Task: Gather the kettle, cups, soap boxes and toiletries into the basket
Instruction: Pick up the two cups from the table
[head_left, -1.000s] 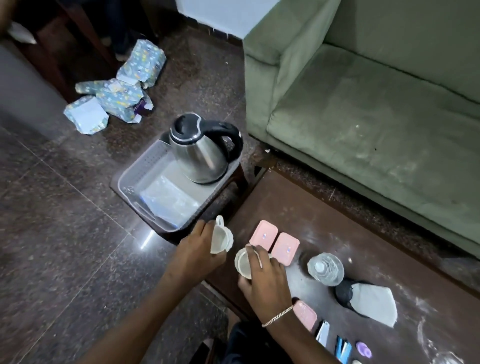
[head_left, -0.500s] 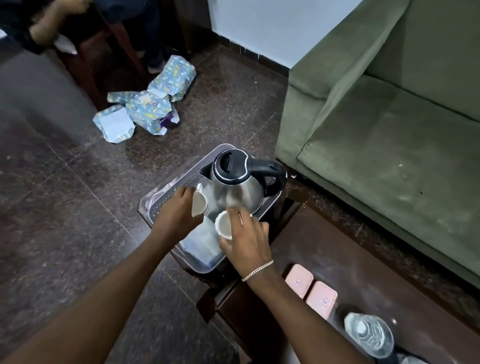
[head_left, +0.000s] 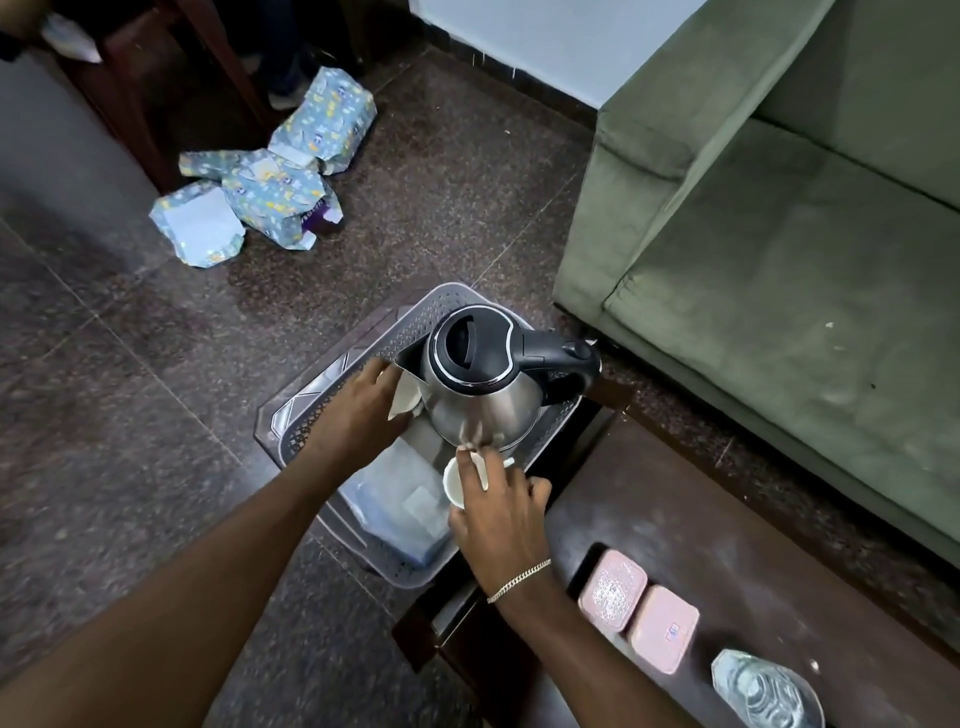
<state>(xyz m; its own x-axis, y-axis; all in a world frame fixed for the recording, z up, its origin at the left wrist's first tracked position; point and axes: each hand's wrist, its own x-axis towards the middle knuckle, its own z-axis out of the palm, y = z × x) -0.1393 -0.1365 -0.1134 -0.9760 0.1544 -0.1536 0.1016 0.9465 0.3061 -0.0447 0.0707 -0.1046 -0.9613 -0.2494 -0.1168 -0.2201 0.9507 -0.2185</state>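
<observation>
Gripping one white cup (head_left: 404, 401) in my left hand (head_left: 358, 410) and another white cup (head_left: 457, 480) in my right hand (head_left: 501, 514), both over the grey perforated plastic basket (head_left: 317, 415). The steel kettle (head_left: 483, 384) stands inside at its far end, black lid shut. Two pink soap boxes (head_left: 636, 605) wait on the dark table (head_left: 727, 519); their print is unreadable. Basket floor near me holds a clear packet (head_left: 395, 509).

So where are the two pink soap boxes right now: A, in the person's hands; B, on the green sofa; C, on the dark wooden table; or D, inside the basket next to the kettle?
C: the two pink soap boxes lie side by side on the dark wooden table, outside the basket, while each hand holds a white cup.
</observation>
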